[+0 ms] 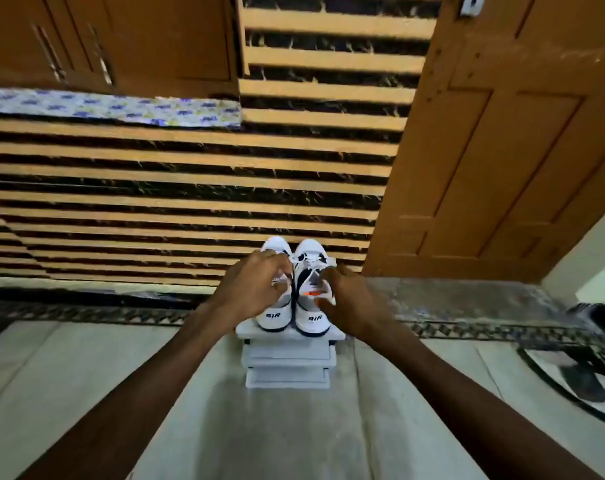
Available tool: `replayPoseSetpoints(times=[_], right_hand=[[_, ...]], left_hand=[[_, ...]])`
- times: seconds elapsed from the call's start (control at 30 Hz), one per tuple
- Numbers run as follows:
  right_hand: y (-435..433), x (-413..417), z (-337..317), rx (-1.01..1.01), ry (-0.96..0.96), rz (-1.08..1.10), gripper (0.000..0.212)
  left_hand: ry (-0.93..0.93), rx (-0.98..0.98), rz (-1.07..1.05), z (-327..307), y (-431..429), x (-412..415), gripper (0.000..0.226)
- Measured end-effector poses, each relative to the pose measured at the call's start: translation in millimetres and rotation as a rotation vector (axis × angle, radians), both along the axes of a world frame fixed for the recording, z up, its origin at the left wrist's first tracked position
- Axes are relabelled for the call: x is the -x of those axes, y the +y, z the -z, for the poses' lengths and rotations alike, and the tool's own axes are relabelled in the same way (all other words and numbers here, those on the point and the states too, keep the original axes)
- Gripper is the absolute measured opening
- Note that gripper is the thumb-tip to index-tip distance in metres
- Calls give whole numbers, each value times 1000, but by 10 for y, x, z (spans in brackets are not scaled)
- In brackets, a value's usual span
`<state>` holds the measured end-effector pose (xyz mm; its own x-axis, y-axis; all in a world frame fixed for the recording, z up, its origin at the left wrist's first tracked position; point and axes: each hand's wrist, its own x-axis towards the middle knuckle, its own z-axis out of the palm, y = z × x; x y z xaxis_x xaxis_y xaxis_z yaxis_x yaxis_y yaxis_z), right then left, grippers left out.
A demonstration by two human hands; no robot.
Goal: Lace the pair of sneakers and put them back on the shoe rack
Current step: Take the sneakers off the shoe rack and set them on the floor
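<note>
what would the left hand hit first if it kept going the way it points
Probably the left sneaker: the left hand already sits on its upper. Beyond lies the striped wall, though depth is unclear.

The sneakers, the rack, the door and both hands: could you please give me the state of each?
Left sneaker: upright on the rack, heel toward the camera, left hand on it.
Right sneaker: upright beside it, laces visible near the toe.
Shoe rack: white, standing on the floor, both sneakers on top.
Left hand: fingers curled on the left sneaker.
Right hand: fingers on the right sneaker.
Wooden door: open or shut, cannot tell.
</note>
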<state>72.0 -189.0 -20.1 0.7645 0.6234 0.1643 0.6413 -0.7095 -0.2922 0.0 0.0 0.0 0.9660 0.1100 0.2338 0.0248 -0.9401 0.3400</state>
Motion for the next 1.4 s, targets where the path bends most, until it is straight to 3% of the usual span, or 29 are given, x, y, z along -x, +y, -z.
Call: replayPoseSetpoints(times=[0.13, 0.27, 0.47, 0.8, 0.9, 1.03, 1.27, 1.4], right_hand=[[159, -178, 695, 183, -52, -25, 57], [281, -383, 1120, 195, -157, 0, 51], [196, -254, 1204, 103, -286, 11, 36], [-686, 1382, 1438, 63, -486, -131, 29], [-934, 1953, 1658, 19, -540, -121, 37], [-1126, 2517, 2157, -11, -491, -136, 45], [-1100, 2855, 3131, 68, -304, -83, 32], [-1001, 2817, 3611, 173, -237, 14, 39]], left_hand=[[120, -42, 7, 814, 86, -241, 31], [58, -104, -15, 1351, 94, -440, 47], [-151, -94, -147, 1475, -12, -307, 43], [-302, -91, -38, 1469, -562, 1432, 52], [-339, -72, -62, 1735, -736, 2005, 54], [-370, 39, 13, 2436, -863, 2591, 51], [-272, 5, 23, 3467, -1038, 2807, 61], [-215, 34, 53, 3792, -1058, 2803, 41]])
